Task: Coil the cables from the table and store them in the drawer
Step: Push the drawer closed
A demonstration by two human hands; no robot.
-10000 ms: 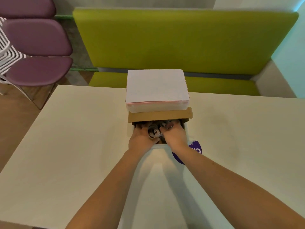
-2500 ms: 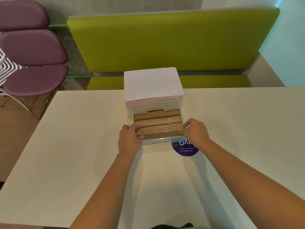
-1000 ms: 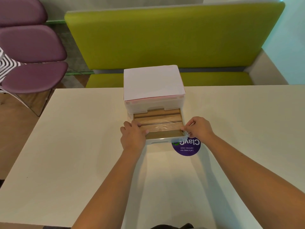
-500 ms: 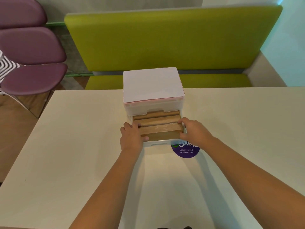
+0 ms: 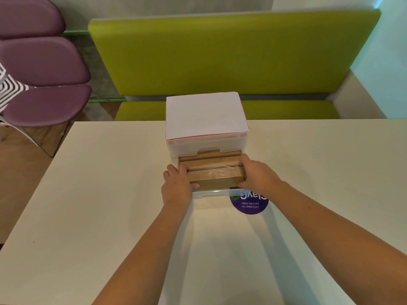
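Drawer (image 5: 212, 191) sits pulled out between my hands: my left hand (image 5: 177, 187) and right hand (image 5: 256, 176) each curl around an end of the cardboard box (image 5: 214, 172) inside it.

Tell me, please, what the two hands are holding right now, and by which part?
Both hold the cardboard box in the open drawer: left hand at its left end, right hand at its right end.

left hand (image 5: 176, 190) and right hand (image 5: 257, 176) grip the sides of the pulled-out drawer (image 5: 212, 172); a purple sticker (image 5: 250, 204) lies just beside the drawer.
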